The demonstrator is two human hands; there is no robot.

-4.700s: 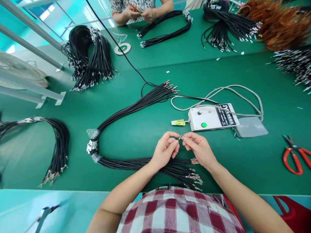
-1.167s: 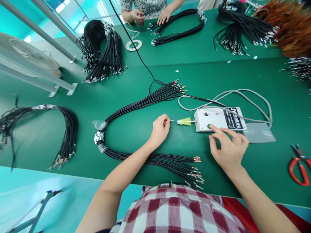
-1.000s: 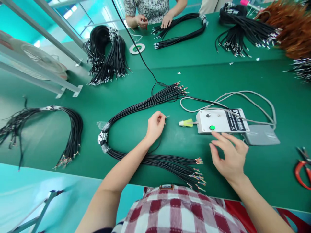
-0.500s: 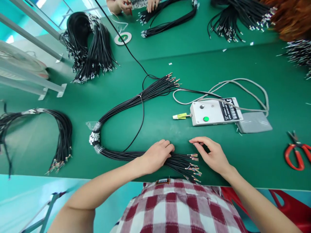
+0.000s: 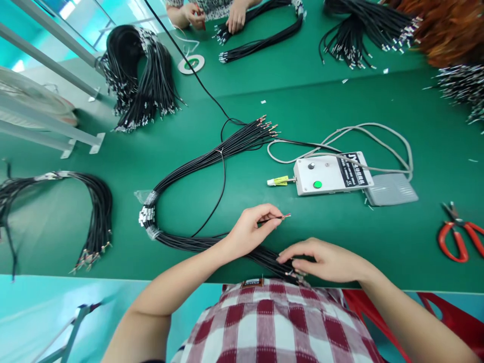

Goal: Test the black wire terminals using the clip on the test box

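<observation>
My left hand [image 5: 257, 228] pinches one black cable [image 5: 269, 220] near its end, where stripped pinkish wires stick out past the fingertips. Below it, my right hand [image 5: 319, 259] rests its fingers on the other cable ends, thumb and fingers apart. These belong to a curved bundle of black cables [image 5: 181, 171] bound with clear wrap and white labels at the bend. Its upper arm ends in bare copper-tipped ends. A white box with a green button [image 5: 313, 174] lies beyond my hands, a yellow-and-white tip [image 5: 278, 181] pointing left from it.
Red-handled pliers [image 5: 459, 232] lie at right, beside a grey pedal [image 5: 391, 189]. Another cable bundle [image 5: 94, 212] lies at left, and a looped pile [image 5: 138, 75] stands behind it near metal posts. Across the table, a co-worker's hands [image 5: 236, 16] handle cables beside a tape roll [image 5: 191, 64].
My left hand has risen off the bundle with one cable between its fingers. My right hand has moved down and left onto the remaining cable ends.
</observation>
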